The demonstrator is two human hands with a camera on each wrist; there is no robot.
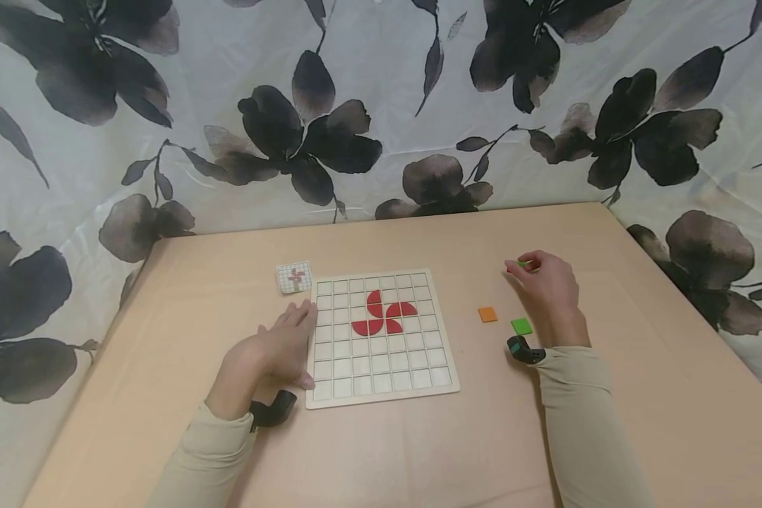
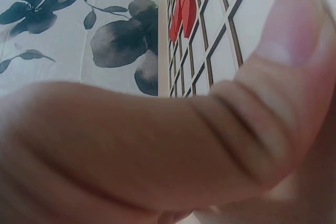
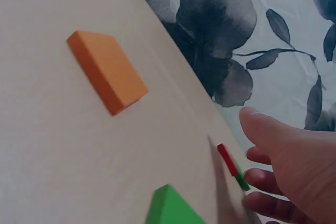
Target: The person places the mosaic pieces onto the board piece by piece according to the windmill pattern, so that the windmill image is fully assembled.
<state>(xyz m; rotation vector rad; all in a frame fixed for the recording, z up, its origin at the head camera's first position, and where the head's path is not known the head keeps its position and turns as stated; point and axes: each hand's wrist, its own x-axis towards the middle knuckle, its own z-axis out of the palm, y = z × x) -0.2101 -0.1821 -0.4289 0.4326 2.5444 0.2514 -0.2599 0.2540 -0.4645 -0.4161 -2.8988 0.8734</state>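
My left hand (image 1: 276,346) rests at the left edge of a white gridded board (image 1: 381,363), thumb low along that edge and fingers higher up. Red quarter-circle pieces (image 1: 367,327) form a pinwheel on the board's upper middle. In the left wrist view the thumb (image 2: 294,30) lies across the board's grid. Over to the right, my right hand (image 1: 549,282) has its fingers curled, with a small red and green tile (image 3: 233,166) at the fingertips; the hand partly hides it. Nearer lie an orange square tile (image 1: 487,315) and a green tile (image 1: 521,327).
A small pattern card (image 1: 294,277) with a red motif lies by the board's upper left corner. The wooden table (image 1: 413,451) ends at a floral cloth (image 1: 419,141) behind and at both sides. Black wrist cameras (image 1: 273,409) sit at both wrists.
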